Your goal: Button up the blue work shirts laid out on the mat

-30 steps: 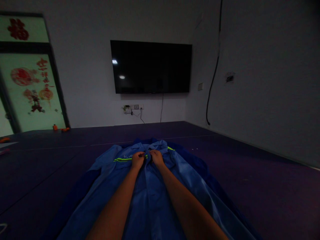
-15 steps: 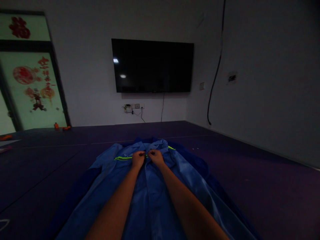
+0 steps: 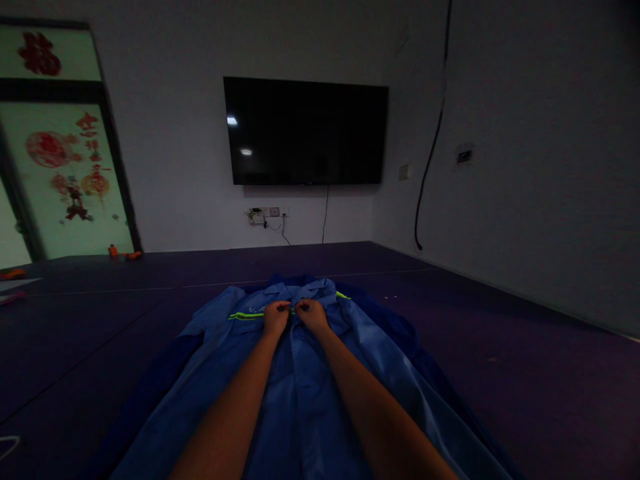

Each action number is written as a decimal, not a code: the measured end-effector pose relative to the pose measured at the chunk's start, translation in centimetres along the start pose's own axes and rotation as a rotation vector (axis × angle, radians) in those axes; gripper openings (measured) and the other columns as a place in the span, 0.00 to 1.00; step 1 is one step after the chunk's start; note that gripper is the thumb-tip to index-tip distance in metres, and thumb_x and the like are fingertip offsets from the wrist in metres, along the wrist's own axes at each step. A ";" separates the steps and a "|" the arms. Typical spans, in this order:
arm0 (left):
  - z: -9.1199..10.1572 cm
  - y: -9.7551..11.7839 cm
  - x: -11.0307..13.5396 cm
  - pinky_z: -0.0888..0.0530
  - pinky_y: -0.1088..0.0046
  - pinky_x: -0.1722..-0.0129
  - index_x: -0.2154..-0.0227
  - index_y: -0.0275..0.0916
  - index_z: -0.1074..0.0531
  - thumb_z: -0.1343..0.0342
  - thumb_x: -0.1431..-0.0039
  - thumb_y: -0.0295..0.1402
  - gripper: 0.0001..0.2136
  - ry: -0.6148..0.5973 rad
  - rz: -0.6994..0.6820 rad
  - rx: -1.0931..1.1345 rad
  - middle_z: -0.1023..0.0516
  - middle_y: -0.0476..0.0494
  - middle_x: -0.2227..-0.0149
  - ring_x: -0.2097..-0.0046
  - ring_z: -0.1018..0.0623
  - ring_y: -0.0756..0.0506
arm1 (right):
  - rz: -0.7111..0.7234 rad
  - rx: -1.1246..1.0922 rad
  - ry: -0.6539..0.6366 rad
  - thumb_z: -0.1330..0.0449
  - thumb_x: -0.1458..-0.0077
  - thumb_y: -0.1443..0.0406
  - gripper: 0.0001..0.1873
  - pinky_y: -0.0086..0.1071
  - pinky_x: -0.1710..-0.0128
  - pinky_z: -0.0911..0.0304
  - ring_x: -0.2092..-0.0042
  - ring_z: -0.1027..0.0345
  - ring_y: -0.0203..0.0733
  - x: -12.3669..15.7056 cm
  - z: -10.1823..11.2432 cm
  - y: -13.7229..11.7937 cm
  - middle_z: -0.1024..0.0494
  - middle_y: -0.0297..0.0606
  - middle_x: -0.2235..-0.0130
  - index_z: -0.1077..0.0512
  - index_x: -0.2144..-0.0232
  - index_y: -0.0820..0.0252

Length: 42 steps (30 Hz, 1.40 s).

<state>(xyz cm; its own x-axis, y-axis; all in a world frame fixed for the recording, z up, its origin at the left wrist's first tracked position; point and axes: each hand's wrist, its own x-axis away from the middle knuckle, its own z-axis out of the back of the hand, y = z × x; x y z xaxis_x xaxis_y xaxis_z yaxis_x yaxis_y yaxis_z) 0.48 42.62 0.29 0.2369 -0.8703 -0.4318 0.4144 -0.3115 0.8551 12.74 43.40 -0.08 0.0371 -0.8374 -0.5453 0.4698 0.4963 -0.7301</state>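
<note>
A blue work jacket point(image 3: 273, 393) with darker blue sleeves and yellow-green chest stripes lies spread out, its collar pointing away from me. Both my hands meet over its front opening, just below the collar. My left hand point(image 3: 276, 317) pinches the jacket's front beside the chest stripe, fingers curled. Close against it, my right hand point(image 3: 311, 313) pinches the other front edge with thumb and fingers together. Whatever small fastening may lie between the fingertips is too small and dark to make out.
Purple floor mats point(image 3: 500, 373) surround the jacket. A television point(image 3: 307, 133) hangs on the far wall above sockets and cords. A black cable point(image 3: 431, 153) dangles at the right. Orange objects point(image 3: 114, 251) lie near the door point(image 3: 60, 180), and a white loop point(image 3: 9, 445) is at the lower left.
My right hand has shifted very slightly left, toward my left hand. The jacket lies as before.
</note>
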 end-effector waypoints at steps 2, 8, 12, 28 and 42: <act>0.0 0.1 0.0 0.27 0.71 0.61 0.71 0.37 0.23 0.48 0.55 0.21 0.10 0.003 0.004 0.000 0.21 0.45 0.71 0.66 0.23 0.47 | 0.003 -0.006 -0.004 0.46 0.57 0.69 0.08 0.29 0.63 0.36 0.66 0.29 0.40 -0.1 0.0 0.1 0.23 0.34 0.75 0.27 0.80 0.59; 0.0 0.1 -0.1 0.27 0.72 0.62 0.71 0.36 0.23 0.47 0.54 0.21 0.10 -0.001 0.020 -0.010 0.21 0.45 0.71 0.66 0.23 0.47 | -0.009 -0.022 -0.003 0.44 0.58 0.69 0.05 0.29 0.65 0.36 0.68 0.30 0.39 -0.2 0.0 0.2 0.24 0.35 0.74 0.28 0.78 0.60; 0.1 0.1 0.0 0.27 0.73 0.65 0.71 0.37 0.23 0.47 0.54 0.22 0.10 -0.012 0.030 -0.014 0.21 0.46 0.73 0.69 0.23 0.48 | -0.017 -0.018 -0.006 0.44 0.57 0.69 0.04 0.29 0.66 0.36 0.68 0.30 0.39 -0.2 -0.1 0.3 0.24 0.35 0.74 0.28 0.78 0.60; 0.2 0.4 0.2 0.26 0.75 0.69 0.71 0.37 0.23 0.47 0.55 0.22 0.10 -0.041 0.045 0.005 0.22 0.47 0.75 0.72 0.23 0.49 | -0.011 0.054 -0.010 0.42 0.57 0.70 0.04 0.27 0.68 0.39 0.70 0.32 0.36 0.0 -0.1 0.3 0.26 0.32 0.75 0.29 0.75 0.59; 0.2 0.6 0.3 0.28 0.78 0.74 0.70 0.36 0.23 0.47 0.55 0.21 0.11 -0.060 0.080 0.037 0.21 0.46 0.74 0.75 0.24 0.50 | -0.016 0.048 -0.035 0.42 0.57 0.70 0.03 0.25 0.71 0.40 0.72 0.32 0.35 0.0 0.1 -0.1 0.26 0.31 0.77 0.30 0.75 0.59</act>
<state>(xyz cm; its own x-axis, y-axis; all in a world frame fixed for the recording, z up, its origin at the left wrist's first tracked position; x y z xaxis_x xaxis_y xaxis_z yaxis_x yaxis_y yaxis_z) 0.59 42.06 0.70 0.2142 -0.9139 -0.3448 0.3630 -0.2533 0.8967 12.79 43.33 0.02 0.0591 -0.8532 -0.5183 0.5124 0.4715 -0.7177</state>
